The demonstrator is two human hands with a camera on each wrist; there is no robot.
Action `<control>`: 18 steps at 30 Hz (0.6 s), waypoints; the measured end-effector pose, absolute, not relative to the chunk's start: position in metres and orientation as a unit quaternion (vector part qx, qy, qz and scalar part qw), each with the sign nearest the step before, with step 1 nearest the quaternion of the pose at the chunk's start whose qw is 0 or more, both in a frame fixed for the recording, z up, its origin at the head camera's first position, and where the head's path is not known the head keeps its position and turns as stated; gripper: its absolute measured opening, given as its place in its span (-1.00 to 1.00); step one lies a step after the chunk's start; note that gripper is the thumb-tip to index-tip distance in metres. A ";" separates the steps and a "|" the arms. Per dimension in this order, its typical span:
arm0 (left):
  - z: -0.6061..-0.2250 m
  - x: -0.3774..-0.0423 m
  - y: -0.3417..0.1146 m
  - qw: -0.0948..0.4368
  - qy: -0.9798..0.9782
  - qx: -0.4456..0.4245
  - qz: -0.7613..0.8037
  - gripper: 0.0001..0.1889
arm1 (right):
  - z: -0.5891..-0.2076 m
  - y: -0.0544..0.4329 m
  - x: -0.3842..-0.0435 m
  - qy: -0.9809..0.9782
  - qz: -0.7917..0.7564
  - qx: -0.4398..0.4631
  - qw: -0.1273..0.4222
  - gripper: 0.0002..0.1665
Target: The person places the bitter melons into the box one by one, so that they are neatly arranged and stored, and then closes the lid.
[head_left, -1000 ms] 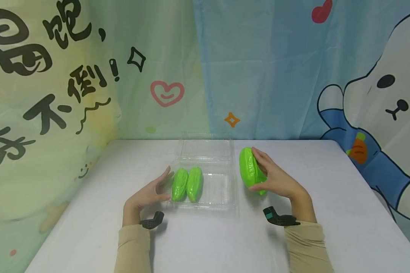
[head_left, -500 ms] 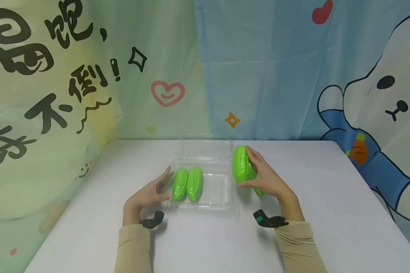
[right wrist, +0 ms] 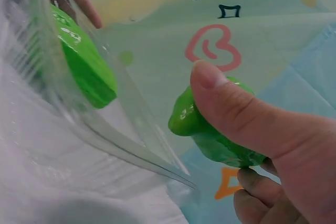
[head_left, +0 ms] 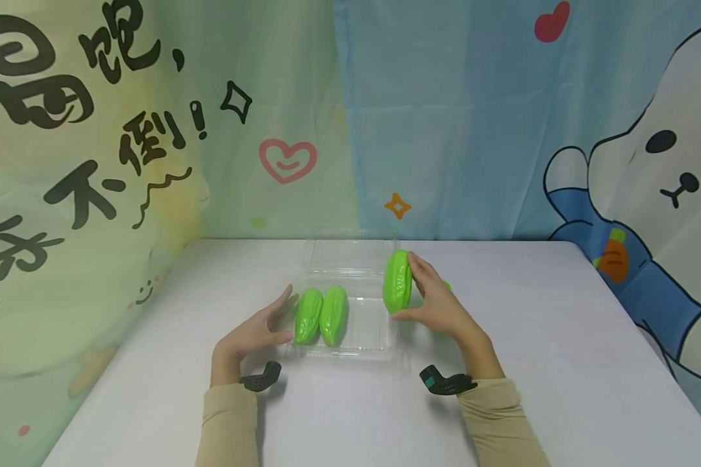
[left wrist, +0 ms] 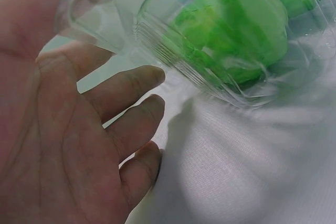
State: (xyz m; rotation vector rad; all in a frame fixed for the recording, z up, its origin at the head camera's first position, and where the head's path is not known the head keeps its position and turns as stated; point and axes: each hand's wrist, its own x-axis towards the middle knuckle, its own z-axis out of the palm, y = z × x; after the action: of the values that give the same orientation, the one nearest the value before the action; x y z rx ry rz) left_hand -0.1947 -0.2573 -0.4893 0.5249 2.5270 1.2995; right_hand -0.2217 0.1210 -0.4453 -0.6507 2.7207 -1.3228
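Note:
My right hand (head_left: 435,301) pinches a glossy green toy vegetable (head_left: 397,282), long and ridged like a bitter melon, between thumb and fingers. It is held up over the right edge of a clear plastic clamshell box (head_left: 370,324). Inside the box, to the left, two similar green toy vegetables (head_left: 307,316) lie side by side. My left hand (head_left: 257,331) is at the box's left side, its fingers spread and nearly straight; in the left wrist view the box wall (left wrist: 178,69) is close to the fingertips. Whether they touch it is unclear.
Behind my right hand, another green piece (head_left: 447,285) shows, mostly hidden. The box's lid (head_left: 353,254) is raised toward the back edge of the white table (head_left: 350,415). A printed curtain (head_left: 444,117) hangs behind.
My right hand has moved left with the green toy vegetable, from beside the box to over its right edge. The left hand has stayed in place.

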 end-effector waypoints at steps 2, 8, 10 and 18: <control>-0.490 -0.195 -0.257 0.126 0.868 0.181 0.445 0.09 | -0.446 0.116 -0.221 0.887 -0.413 -0.207 0.020 0.44; -0.491 -0.195 -0.259 0.127 0.867 0.182 0.445 0.07 | -0.450 0.102 -0.219 0.899 -0.390 -0.197 0.017 0.42; -0.486 -0.193 -0.257 0.129 0.867 0.180 0.445 0.06 | -0.451 0.098 -0.218 0.901 -0.386 -0.198 0.018 0.43; -0.454 -0.180 -0.245 0.148 0.868 0.164 0.444 0.03 | -0.451 0.086 -0.212 0.897 -0.387 -0.212 0.025 0.44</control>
State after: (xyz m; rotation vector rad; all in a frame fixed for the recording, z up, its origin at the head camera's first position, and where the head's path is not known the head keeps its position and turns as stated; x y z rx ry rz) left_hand -0.1802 -0.2447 -0.4541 0.4714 2.4986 1.2773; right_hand -0.2123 0.0855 -0.4509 -0.6550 2.7743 -1.1972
